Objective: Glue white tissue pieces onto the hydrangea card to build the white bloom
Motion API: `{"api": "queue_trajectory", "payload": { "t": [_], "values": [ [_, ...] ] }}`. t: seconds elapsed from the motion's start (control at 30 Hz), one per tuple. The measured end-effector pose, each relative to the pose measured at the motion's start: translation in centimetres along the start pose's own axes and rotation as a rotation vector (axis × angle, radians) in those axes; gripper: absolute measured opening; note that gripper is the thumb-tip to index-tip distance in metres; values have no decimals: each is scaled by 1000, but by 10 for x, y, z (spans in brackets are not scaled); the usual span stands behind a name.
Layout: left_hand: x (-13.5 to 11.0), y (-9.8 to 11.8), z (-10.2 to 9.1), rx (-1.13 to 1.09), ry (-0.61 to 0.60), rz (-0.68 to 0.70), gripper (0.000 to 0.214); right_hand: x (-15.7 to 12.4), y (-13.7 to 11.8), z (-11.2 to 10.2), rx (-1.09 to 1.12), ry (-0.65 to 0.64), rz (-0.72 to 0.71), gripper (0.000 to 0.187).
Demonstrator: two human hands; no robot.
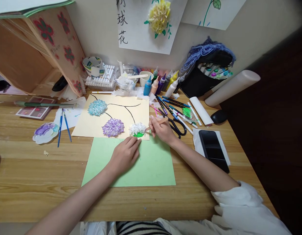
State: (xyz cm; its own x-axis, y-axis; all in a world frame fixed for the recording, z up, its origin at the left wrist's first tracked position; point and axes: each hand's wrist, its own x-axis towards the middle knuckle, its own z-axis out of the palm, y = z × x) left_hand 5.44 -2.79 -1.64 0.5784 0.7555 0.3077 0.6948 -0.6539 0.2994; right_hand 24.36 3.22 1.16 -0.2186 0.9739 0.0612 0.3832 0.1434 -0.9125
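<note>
The right hand [162, 130] is closed around a flat wooden stick [162, 121], thumb and fingers wrapped about its middle. The stick's long axis slants from its upper right end down to the left, and its lower end points at the right edge of the white flower [137, 128]. The stick is pale, smooth wood with a rounded end.

The flower is a small dome of crumpled white tissue, ruffled and soft. It sits on a patch of bright green at the lower right corner of a cream sheet [87, 125].

The left hand [125, 155] lies on a matte green paper [153, 166] on the wooden table [30, 169]. Its fingers are drawn narrow, with the tips at the flower's lower edge; whether they pinch anything cannot be told.

A purple flower [113, 127] and a blue flower [97, 107] of the same ruffled tissue lie further left on the cream sheet, joined by thin black drawn stems. Black-handled scissors [177, 128] lie just beside the right hand.
</note>
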Motion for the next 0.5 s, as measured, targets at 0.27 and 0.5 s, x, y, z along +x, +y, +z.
{"api": "queue_trajectory", "payload": {
  "t": [0.27,0.5],
  "values": [
    [-1,-1,1,-16,-6,-4,29,1,2,2,-26,0,-1,50],
    [-1,0,1,-11,-9,-6,29,5,-4,1,-50,-8,18,50]
  ]
}}
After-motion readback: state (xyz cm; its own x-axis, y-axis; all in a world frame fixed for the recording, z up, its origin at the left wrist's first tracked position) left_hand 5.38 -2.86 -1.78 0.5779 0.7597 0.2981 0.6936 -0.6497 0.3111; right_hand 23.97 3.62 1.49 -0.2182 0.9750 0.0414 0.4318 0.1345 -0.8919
